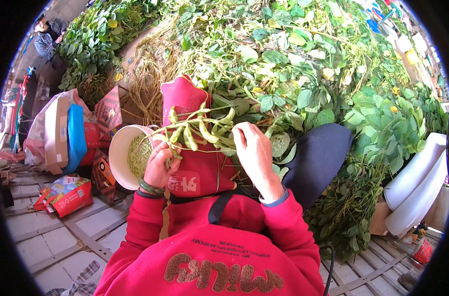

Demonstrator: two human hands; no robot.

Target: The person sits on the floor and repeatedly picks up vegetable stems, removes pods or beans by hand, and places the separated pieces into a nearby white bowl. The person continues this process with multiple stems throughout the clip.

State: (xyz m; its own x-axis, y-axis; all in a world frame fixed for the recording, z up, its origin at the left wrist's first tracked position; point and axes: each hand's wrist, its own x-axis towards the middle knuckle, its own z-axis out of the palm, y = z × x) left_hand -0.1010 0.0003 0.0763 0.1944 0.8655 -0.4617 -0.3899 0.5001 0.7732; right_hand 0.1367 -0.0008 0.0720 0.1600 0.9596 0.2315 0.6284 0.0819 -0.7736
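A cut soybean stem [194,124] carrying several plump green pods is held up over my lap. My right hand [254,153] has its fingers pinched at the stem's right end. My left hand [158,164], with a green bangle [150,188] at its wrist, is closed at the left end, a pod [176,154] showing under its fingers. What else lies inside that fist is hidden. Just left of that hand a white bucket [117,157] holds many loose green pods [139,153]. Beneath the stem is a red cloth [185,94] with white printing, over my lap.
Ahead lies a broad heap of leafy bean plants [268,55], with dry stalks [154,70] at its left. A red package [67,194] and a cardboard box [57,133] are on the left. White rolled material [417,181] stands right. A person [48,37] is far left.
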